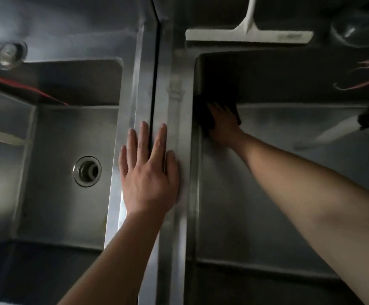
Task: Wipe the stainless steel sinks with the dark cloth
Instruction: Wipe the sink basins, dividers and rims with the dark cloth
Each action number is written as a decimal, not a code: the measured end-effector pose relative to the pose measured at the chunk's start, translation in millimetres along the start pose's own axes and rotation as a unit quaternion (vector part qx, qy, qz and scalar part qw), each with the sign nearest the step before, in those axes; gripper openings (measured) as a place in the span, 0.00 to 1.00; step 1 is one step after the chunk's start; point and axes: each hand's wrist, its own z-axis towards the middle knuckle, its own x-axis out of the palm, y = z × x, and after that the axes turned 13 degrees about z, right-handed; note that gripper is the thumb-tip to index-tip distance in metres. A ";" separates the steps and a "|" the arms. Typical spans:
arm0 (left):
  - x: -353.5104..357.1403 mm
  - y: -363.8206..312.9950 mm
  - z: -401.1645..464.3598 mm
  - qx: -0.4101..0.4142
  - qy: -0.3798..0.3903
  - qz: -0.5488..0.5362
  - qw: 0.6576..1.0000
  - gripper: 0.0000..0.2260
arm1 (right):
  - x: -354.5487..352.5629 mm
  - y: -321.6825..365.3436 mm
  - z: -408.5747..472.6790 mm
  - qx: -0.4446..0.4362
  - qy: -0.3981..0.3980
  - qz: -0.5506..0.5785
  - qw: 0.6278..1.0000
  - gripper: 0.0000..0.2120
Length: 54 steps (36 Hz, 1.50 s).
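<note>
Two stainless steel sinks sit side by side, the left sink (53,194) and the right sink (267,205). My right hand (224,126) reaches deep into the right sink and presses the dark cloth (205,115) against its far left corner, where the left wall meets the back wall. My left hand (149,170) lies flat with fingers spread on the steel divider (177,102) between the two basins, holding nothing. Most of the cloth is in shadow.
A round drain (87,171) sits in the left sink floor. A white squeegee (248,33) lies on the ledge behind the right sink. A faucet base (10,54) is at back left. A red cord (25,86) crosses the left sink; red wires (365,73) hang at right.
</note>
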 end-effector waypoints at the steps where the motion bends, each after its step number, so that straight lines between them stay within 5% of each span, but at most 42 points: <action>1: 0.1 0.3 -0.4 0.000 -0.003 -0.004 1.000 0.25 | 4.6 -6.1 8.5 0.027 0.040 -0.053 0.997 0.38; 13: 0.6 -1.0 -0.3 -0.010 -0.011 -0.017 1.000 0.25 | 55.6 -29.5 -9.7 0.075 0.085 -0.186 0.976 0.38; 21: -3.3 -1.8 -2.0 -0.009 -0.001 -0.015 1.000 0.25 | 122.2 -77.6 -177.0 -0.011 0.087 -0.203 0.975 0.48; 27: -3.3 -2.1 -1.6 -0.010 0.006 -0.012 1.000 0.25 | 170.7 -72.6 -251.2 0.030 0.079 -0.179 0.980 0.35; 32: -2.9 -2.0 -1.4 -0.013 0.004 -0.015 1.000 0.25 | 167.9 -80.1 -236.0 0.043 0.061 -0.161 0.984 0.24; 40: 2.4 -0.6 0.2 -0.011 -0.010 -0.016 1.000 0.25 | 111.7 -47.1 -70.9 0.137 -0.017 -0.137 0.981 0.33; 45: 4.1 0.0 0.5 -0.007 -0.017 -0.018 1.000 0.25 | 49.9 -30.5 20.8 0.156 0.012 -0.136 0.978 0.34; 54: 2.3 -0.5 0.1 -0.003 -0.015 -0.012 1.000 0.25 | 71.4 -30.3 -24.7 0.155 0.036 -0.128 0.979 0.35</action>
